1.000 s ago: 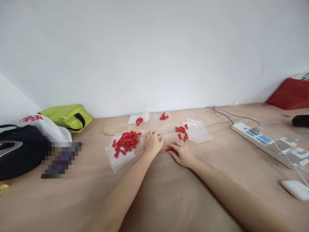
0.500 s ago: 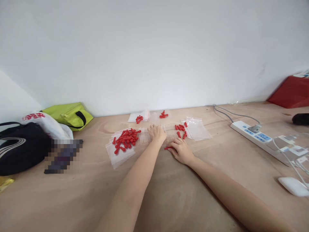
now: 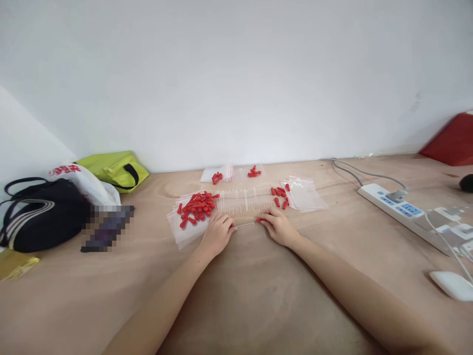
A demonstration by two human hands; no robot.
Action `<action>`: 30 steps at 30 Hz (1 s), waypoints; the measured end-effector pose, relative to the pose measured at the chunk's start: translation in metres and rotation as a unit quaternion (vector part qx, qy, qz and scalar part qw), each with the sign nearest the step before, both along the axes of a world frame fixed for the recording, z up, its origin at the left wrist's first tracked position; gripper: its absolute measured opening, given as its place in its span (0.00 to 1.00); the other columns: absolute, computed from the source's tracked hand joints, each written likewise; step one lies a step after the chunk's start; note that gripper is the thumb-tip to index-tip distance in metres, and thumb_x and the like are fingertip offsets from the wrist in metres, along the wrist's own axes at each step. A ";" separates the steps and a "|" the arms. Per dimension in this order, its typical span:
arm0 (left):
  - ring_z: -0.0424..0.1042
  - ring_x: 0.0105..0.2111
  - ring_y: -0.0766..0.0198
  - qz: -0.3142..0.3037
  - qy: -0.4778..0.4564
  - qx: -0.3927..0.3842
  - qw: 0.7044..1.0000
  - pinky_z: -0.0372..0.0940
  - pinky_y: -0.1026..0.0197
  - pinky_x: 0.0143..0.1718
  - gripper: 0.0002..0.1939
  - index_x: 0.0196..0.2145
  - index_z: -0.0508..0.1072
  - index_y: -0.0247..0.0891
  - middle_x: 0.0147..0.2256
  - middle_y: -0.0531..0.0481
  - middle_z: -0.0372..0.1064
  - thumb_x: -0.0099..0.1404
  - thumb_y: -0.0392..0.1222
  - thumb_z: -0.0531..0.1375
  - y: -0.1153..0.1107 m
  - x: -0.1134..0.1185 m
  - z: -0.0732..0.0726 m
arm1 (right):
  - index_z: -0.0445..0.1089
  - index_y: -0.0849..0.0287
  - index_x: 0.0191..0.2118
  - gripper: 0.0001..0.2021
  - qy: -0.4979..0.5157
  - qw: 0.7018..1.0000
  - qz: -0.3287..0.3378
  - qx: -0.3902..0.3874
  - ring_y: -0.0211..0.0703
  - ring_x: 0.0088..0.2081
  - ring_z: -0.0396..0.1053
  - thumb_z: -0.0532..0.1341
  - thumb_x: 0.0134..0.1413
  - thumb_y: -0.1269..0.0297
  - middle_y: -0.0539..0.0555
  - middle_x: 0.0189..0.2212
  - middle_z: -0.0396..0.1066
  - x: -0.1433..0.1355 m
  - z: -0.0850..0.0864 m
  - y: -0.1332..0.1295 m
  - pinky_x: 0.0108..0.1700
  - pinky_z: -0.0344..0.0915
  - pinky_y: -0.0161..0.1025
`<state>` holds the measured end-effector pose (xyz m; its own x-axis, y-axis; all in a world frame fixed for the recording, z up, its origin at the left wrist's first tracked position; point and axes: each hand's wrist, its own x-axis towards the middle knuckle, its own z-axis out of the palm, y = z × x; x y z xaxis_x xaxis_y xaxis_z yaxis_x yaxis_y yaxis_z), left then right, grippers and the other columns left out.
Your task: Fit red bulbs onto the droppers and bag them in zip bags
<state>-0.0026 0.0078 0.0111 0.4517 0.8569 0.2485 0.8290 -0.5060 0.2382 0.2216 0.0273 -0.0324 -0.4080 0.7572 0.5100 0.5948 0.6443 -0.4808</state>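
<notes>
My left hand (image 3: 219, 233) is closed, pinching one end of a thin clear dropper tube (image 3: 245, 225). Between finger and thumb, my right hand (image 3: 279, 227) grips a red rubber dropper bulb (image 3: 258, 220). The tube's free end lies right at the bulb; I cannot tell whether it has gone in. Just beyond both hands is a row of clear dropper tubes (image 3: 244, 199), laid side by side. A heap of red bulbs (image 3: 199, 206) rests on clear zip bags left of the row, and several more bulbs (image 3: 281, 192) lie at its right end.
Small bulb groups on clear bags (image 3: 207, 174) lie near the wall; another zip bag (image 3: 308, 195) is at right. A power strip (image 3: 402, 209) with cables and a white mouse-like object (image 3: 451, 286) are far right. A black bag (image 3: 48, 214) and a yellow-green bag (image 3: 114, 170) stand left.
My left hand has come back from the row of tubes toward me, now with one tube in it, meeting the bulb. My right hand keeps its hold on the bulb. The view has shifted slightly.
</notes>
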 end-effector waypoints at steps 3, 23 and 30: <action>0.65 0.34 0.61 0.019 -0.043 -0.019 0.999 0.60 0.58 0.38 0.02 0.30 0.66 0.37 0.33 0.50 0.64 0.61 0.36 0.55 -0.001 0.003 -0.005 | 0.69 0.58 0.39 0.11 -0.002 1.000 0.004 -0.008 0.42 0.38 0.64 0.51 0.55 0.70 0.56 0.35 0.66 0.000 0.002 -0.003 0.41 0.62 0.42; 0.65 0.35 0.61 0.053 -0.116 -0.017 0.992 0.55 0.56 0.40 0.03 0.29 0.67 0.38 0.29 0.53 0.68 0.61 0.39 0.56 0.000 0.021 -0.012 | 0.67 0.59 0.34 0.06 0.021 0.999 0.025 -0.020 0.41 0.35 0.65 0.52 0.55 0.69 0.54 0.31 0.68 -0.005 0.015 -0.008 0.39 0.63 0.40; 0.67 0.36 0.60 0.043 -0.115 -0.001 0.992 0.55 0.55 0.41 0.05 0.32 0.70 0.41 0.31 0.52 0.71 0.62 0.42 0.55 -0.001 0.021 -0.011 | 0.67 0.58 0.40 0.10 0.007 0.999 0.041 -0.015 0.41 0.36 0.66 0.51 0.56 0.69 0.55 0.34 0.68 -0.008 0.013 -0.010 0.39 0.64 0.39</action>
<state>0.0183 0.0072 0.0002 0.3078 0.8909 0.3341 0.7931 -0.4342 0.4273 0.2141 0.0176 -0.0195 -0.4611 0.7370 0.4941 0.5338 0.6753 -0.5090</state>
